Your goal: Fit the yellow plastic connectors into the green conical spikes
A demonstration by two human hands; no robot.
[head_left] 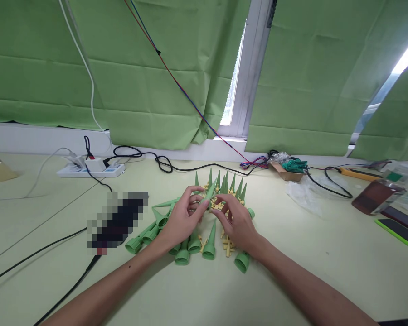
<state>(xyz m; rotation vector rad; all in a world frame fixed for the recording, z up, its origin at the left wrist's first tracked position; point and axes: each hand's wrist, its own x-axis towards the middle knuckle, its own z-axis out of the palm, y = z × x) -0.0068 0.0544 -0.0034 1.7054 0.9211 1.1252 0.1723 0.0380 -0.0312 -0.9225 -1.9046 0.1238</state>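
A pointed green plastic cone [210,192] is pinched between the thumb and fingers of my left hand [187,211], its tip slanting up and to the right. Close beside its lower end, my right hand [236,220] has thumb and fingertips brought together; whatever they pinch is too small to make out. Under and around both hands lie small yellow plastic pieces [228,248]. One green cone [209,244] stands upright in front. More cones lie in a heap at the left [150,234], and several stand in a row behind my hands.
A pixelated dark object [117,222] with a cable lies left of the cones. Behind it sits a white power strip [91,168]. To the right are a small cardboard box [287,171], a plastic bag [302,197], a dark bottle [377,195] and a green-edged phone [403,233].
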